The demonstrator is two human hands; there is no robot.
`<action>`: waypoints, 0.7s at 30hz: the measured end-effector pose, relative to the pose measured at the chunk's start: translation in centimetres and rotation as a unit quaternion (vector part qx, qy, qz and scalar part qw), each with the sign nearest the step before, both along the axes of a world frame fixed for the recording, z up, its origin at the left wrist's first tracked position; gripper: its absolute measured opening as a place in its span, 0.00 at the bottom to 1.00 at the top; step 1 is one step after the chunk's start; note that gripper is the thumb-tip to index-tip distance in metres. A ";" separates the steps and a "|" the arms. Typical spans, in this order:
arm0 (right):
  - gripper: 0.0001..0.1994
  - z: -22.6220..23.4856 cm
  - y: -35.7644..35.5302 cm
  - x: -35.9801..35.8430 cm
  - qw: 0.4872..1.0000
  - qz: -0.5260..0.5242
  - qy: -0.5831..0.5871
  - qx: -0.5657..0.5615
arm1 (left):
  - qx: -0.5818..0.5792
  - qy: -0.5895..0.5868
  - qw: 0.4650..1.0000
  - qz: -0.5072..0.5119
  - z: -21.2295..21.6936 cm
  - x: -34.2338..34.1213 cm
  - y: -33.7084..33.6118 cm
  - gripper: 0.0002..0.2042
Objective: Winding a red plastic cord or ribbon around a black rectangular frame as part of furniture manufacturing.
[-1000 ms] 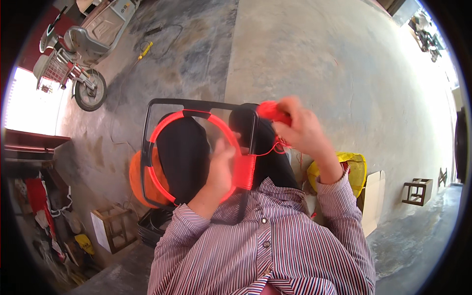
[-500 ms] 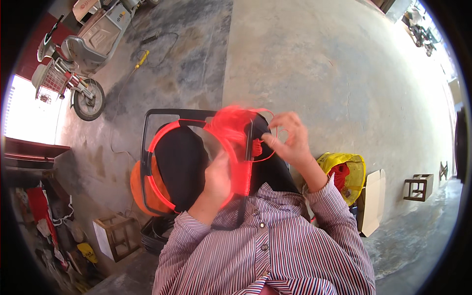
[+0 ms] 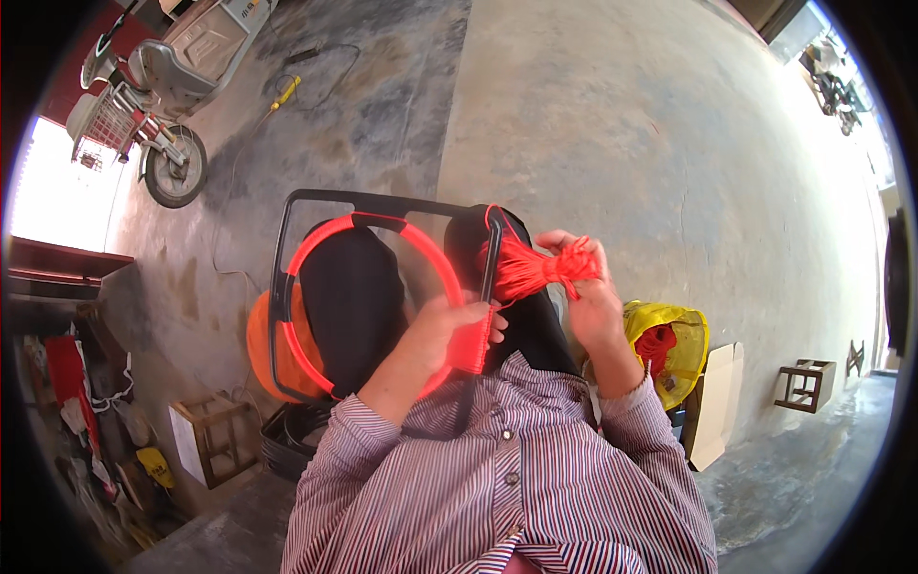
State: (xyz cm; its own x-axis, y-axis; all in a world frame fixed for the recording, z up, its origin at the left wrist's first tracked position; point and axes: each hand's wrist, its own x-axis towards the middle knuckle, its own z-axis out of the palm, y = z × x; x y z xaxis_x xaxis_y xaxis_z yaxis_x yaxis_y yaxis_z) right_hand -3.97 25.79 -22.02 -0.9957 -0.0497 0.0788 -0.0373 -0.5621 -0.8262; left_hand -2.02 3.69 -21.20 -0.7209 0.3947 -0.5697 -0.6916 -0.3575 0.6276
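Concrete floor (image 3: 612, 143), stained grey, fills the yard beneath a seated person. Black metal frame (image 3: 279, 287) carries a red hoop (image 3: 368, 222), apparently mid-wrapping with cord. Yellow bag (image 3: 684, 335) of red material lies right. Left hand (image 3: 449, 330) fingers curl around the wrapped rim; right hand (image 3: 583, 287) pinches the red cord bundle (image 3: 540, 268). Next pass likely needs taut cord.

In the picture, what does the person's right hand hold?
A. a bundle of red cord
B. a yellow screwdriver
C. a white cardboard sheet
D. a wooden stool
A: the right hand grips a bundle of red cord that runs to the black frame, while the left hand holds the red-wrapped hoop.
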 end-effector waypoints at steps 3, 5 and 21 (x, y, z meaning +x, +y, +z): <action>0.20 3.1 1.4 2.9 0.995 0.058 -0.053 -0.068 | -0.016 -0.031 0.999 0.001 -0.3 0.0 -0.1 0.11; 0.19 5.2 2.7 3.7 0.987 0.100 -0.016 -0.127 | -0.009 -0.043 0.999 0.023 -0.6 0.1 -0.2 0.10; 0.16 1.6 -1.4 4.0 0.965 0.114 -0.147 0.184 | -0.014 -0.007 1.000 0.026 -0.2 0.6 -0.1 0.10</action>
